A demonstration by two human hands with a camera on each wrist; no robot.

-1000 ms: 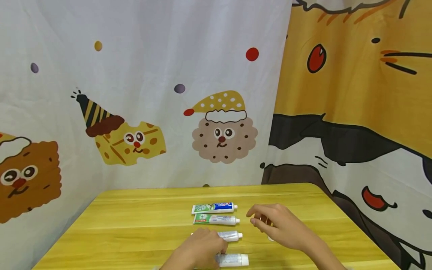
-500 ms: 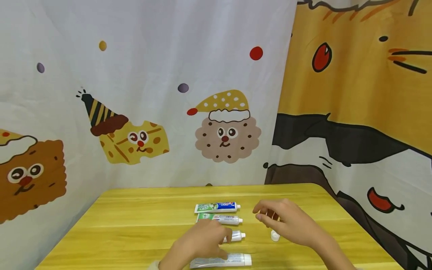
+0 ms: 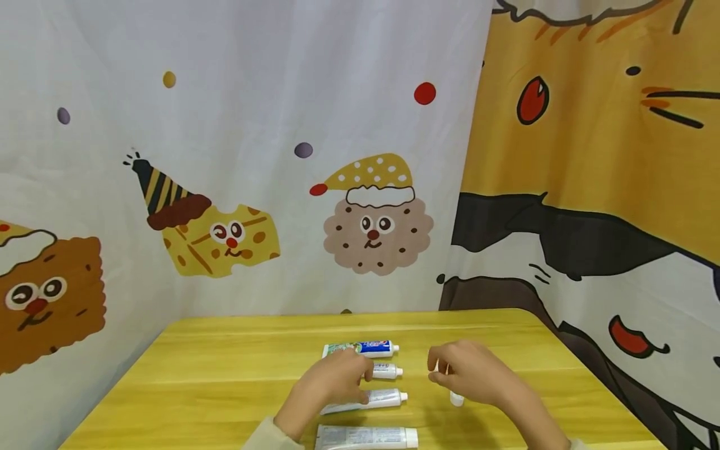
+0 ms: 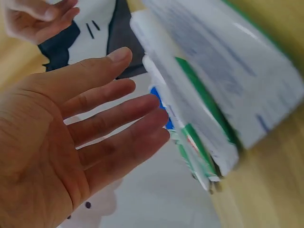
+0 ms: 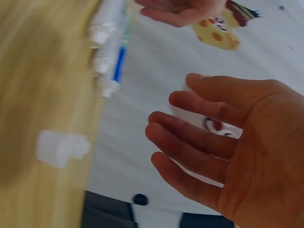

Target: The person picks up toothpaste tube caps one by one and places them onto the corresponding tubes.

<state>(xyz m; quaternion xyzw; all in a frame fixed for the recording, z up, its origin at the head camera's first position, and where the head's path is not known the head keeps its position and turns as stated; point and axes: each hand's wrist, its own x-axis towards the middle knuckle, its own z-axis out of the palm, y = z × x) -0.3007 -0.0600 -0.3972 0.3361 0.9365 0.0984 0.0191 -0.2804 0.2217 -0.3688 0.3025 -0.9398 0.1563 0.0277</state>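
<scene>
Several toothpaste tubes lie in a column on the table. Farthest is a green and blue tube; behind my left hand shows the capless end of a second tube. A silvery-white tube lies below that hand, and a white capped tube is nearest me. In the left wrist view the left hand's palm holds nothing and its fingers are spread. My right hand hovers right of the tubes with loosely bent fingers, holding nothing. White caps lie on the table below it.
The yellow wood-grain table ends at a white cartoon curtain behind it. A yellow and black cartoon curtain hangs along the right side.
My left hand has lifted off the nearer tubes and moved away from me, over the second and third tubes. My right hand has stayed near the caps, shifting slightly.
</scene>
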